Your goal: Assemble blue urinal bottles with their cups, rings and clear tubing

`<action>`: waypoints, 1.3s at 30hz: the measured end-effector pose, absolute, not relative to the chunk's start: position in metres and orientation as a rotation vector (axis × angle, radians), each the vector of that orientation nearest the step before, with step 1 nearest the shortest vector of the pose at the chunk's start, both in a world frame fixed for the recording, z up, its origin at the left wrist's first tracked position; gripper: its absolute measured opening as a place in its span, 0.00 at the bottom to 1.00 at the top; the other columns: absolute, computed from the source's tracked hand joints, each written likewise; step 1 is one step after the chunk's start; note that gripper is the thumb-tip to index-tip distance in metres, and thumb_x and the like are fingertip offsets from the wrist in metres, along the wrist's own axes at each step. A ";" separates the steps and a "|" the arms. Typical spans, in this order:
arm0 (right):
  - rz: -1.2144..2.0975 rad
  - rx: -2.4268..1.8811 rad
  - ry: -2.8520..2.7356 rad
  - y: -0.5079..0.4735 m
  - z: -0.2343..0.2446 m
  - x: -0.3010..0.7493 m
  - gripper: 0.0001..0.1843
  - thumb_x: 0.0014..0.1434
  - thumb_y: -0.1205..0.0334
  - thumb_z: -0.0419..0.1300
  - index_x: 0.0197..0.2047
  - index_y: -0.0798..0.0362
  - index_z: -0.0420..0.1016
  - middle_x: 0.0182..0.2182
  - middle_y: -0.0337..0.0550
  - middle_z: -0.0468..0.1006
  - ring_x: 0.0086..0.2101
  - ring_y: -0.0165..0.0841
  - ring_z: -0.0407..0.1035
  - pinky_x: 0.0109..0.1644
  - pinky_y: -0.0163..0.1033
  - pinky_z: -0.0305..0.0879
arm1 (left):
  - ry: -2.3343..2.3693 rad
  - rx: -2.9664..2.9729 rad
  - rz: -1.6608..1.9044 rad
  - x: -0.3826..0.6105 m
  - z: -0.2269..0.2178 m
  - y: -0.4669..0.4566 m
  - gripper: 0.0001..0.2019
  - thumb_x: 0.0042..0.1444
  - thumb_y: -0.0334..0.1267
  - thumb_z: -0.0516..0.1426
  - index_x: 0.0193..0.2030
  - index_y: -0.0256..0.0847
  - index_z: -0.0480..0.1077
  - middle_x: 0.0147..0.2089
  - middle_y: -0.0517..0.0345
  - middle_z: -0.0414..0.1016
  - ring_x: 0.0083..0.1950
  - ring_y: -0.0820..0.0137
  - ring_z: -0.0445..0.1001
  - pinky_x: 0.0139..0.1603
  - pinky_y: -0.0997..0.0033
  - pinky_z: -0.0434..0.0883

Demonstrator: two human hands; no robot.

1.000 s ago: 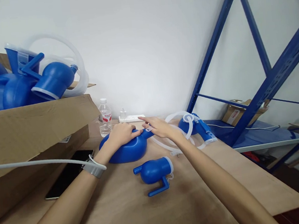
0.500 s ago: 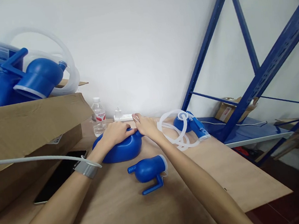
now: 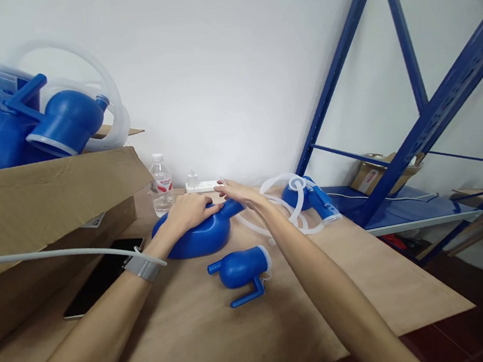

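A blue plastic vessel point(image 3: 200, 240) lies on the wooden table point(image 3: 223, 332). My left hand point(image 3: 188, 211) rests on top of it, fingers curled over its body. My right hand point(image 3: 238, 194) is at the vessel's spout, fingers pinched around the end of a clear tube point(image 3: 279, 214). The tube coils to the right toward a blue funnel part point(image 3: 310, 199). A second blue funnel piece with a handle point(image 3: 240, 270) lies on the table, nearer to me.
A cardboard box point(image 3: 48, 195) at the left holds more blue vessels point(image 3: 33, 131) and tubing. A water bottle point(image 3: 161, 183) and a power strip point(image 3: 201, 186) stand by the wall. A phone point(image 3: 100, 276) lies at the left. Blue shelving point(image 3: 412, 128) stands at the right.
My right hand shifted along the spout, from flat fingers to a pinch at the tube's end. The tube coil has loosened and spread out. My left hand has stayed on the vessel.
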State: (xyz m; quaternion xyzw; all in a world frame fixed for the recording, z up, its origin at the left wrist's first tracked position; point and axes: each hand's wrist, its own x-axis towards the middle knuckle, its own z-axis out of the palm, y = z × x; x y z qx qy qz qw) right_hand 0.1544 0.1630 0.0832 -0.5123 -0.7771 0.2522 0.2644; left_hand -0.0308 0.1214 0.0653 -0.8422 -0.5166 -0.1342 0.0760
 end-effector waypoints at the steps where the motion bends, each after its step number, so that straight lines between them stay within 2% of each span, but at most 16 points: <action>1: 0.781 -1.371 -2.102 0.163 0.086 0.160 0.31 0.65 0.47 0.58 0.66 0.54 0.68 0.57 0.55 0.78 0.52 0.45 0.75 0.61 0.49 0.67 | -1.548 -2.523 -0.409 -0.031 0.065 0.121 0.32 0.66 0.63 0.44 0.46 0.45 0.83 0.44 0.44 0.84 0.48 0.49 0.81 0.44 0.61 0.70; 3: 1.030 -1.334 -2.078 0.161 0.092 0.174 0.43 0.57 0.47 0.68 0.71 0.51 0.62 0.60 0.55 0.75 0.57 0.45 0.72 0.64 0.49 0.65 | -1.545 -2.519 -0.422 -0.032 0.064 0.121 0.31 0.66 0.63 0.45 0.48 0.46 0.83 0.45 0.44 0.84 0.48 0.49 0.81 0.44 0.60 0.71; 5: 1.229 -1.197 -2.042 0.159 0.095 0.189 0.56 0.48 0.53 0.76 0.75 0.47 0.54 0.63 0.53 0.72 0.63 0.45 0.67 0.68 0.49 0.62 | -1.540 -2.513 -0.431 -0.032 0.063 0.121 0.31 0.66 0.63 0.45 0.49 0.46 0.82 0.45 0.44 0.84 0.48 0.48 0.81 0.43 0.60 0.71; 7: 1.304 -1.028 -2.006 0.157 0.094 0.201 0.61 0.45 0.58 0.78 0.76 0.43 0.51 0.64 0.52 0.72 0.65 0.44 0.64 0.68 0.50 0.62 | -1.537 -2.508 -0.439 -0.032 0.062 0.122 0.32 0.66 0.63 0.45 0.49 0.45 0.83 0.43 0.43 0.84 0.47 0.48 0.81 0.43 0.60 0.70; 9: 1.315 -0.887 -1.971 0.156 0.090 0.208 0.57 0.47 0.60 0.77 0.75 0.42 0.53 0.63 0.52 0.73 0.65 0.43 0.65 0.66 0.50 0.64 | -1.533 -2.504 -0.444 -0.032 0.061 0.122 0.32 0.66 0.64 0.44 0.47 0.45 0.83 0.43 0.43 0.84 0.46 0.48 0.81 0.42 0.60 0.70; 11: 1.276 -0.813 -1.934 0.156 0.084 0.211 0.50 0.48 0.60 0.76 0.71 0.43 0.61 0.59 0.51 0.77 0.62 0.43 0.69 0.63 0.49 0.68 | -1.530 -2.501 -0.444 -0.032 0.061 0.123 0.33 0.66 0.64 0.44 0.47 0.45 0.83 0.42 0.43 0.84 0.46 0.48 0.82 0.42 0.60 0.70; 15: 1.021 -0.886 -1.867 0.158 0.072 0.207 0.32 0.46 0.54 0.77 0.54 0.51 0.77 0.43 0.49 0.84 0.45 0.41 0.80 0.49 0.43 0.76 | -1.533 -2.492 -0.433 -0.032 0.061 0.122 0.33 0.66 0.65 0.44 0.46 0.44 0.83 0.42 0.42 0.84 0.46 0.47 0.81 0.41 0.60 0.70; 18: 0.772 -0.925 -1.803 0.160 0.064 0.195 0.25 0.47 0.44 0.75 0.40 0.54 0.80 0.31 0.45 0.83 0.34 0.39 0.79 0.40 0.40 0.74 | -1.538 -2.486 -0.431 -0.032 0.062 0.121 0.33 0.66 0.65 0.44 0.47 0.45 0.83 0.43 0.42 0.84 0.46 0.49 0.81 0.42 0.61 0.70; 20: 0.696 -0.940 -1.762 0.163 0.059 0.186 0.28 0.51 0.34 0.69 0.35 0.54 0.79 0.28 0.45 0.82 0.30 0.38 0.77 0.37 0.40 0.72 | -1.539 -2.486 -0.429 -0.031 0.062 0.120 0.33 0.66 0.64 0.44 0.47 0.45 0.83 0.43 0.43 0.84 0.46 0.50 0.81 0.42 0.61 0.70; 22: 0.738 -0.944 -1.738 0.166 0.055 0.179 0.36 0.57 0.25 0.57 0.33 0.54 0.79 0.28 0.48 0.82 0.29 0.37 0.76 0.37 0.40 0.71 | -1.538 -2.488 -0.426 -0.031 0.062 0.119 0.32 0.66 0.64 0.44 0.46 0.45 0.83 0.43 0.44 0.84 0.47 0.50 0.81 0.43 0.62 0.70; 24: 0.846 -0.934 -1.756 0.170 0.053 0.175 0.44 0.59 0.21 0.46 0.35 0.55 0.80 0.30 0.49 0.83 0.32 0.38 0.77 0.40 0.40 0.72 | -1.535 -2.491 -0.420 -0.031 0.063 0.119 0.33 0.67 0.64 0.44 0.46 0.44 0.83 0.43 0.43 0.84 0.46 0.50 0.82 0.43 0.62 0.70; 26: 0.969 -0.938 -1.802 0.172 0.054 0.175 0.48 0.59 0.19 0.41 0.38 0.54 0.82 0.31 0.50 0.84 0.36 0.39 0.78 0.43 0.40 0.72 | -1.527 -2.499 -0.410 -0.031 0.063 0.120 0.33 0.67 0.63 0.44 0.46 0.43 0.83 0.43 0.42 0.84 0.46 0.50 0.82 0.43 0.61 0.71; 31: 1.179 -1.101 -1.950 0.170 0.066 0.177 0.50 0.63 0.22 0.35 0.45 0.54 0.84 0.34 0.50 0.85 0.36 0.40 0.77 0.41 0.40 0.70 | -1.490 -2.531 -0.376 -0.031 0.063 0.122 0.33 0.68 0.62 0.43 0.44 0.42 0.83 0.42 0.42 0.84 0.46 0.49 0.82 0.44 0.61 0.71; 35: 0.972 -1.235 -2.110 0.165 0.076 0.174 0.47 0.65 0.25 0.35 0.45 0.51 0.85 0.34 0.46 0.84 0.34 0.38 0.75 0.43 0.39 0.69 | -1.481 -2.542 -0.353 -0.032 0.063 0.124 0.31 0.68 0.61 0.44 0.48 0.44 0.82 0.43 0.44 0.84 0.45 0.51 0.82 0.45 0.61 0.70; 39: 0.748 -1.274 -2.182 0.160 0.079 0.170 0.39 0.68 0.30 0.43 0.43 0.51 0.86 0.33 0.45 0.84 0.36 0.38 0.75 0.48 0.41 0.67 | -1.495 -2.533 -0.358 -0.032 0.062 0.124 0.32 0.68 0.62 0.44 0.48 0.43 0.82 0.43 0.42 0.84 0.46 0.50 0.82 0.45 0.61 0.71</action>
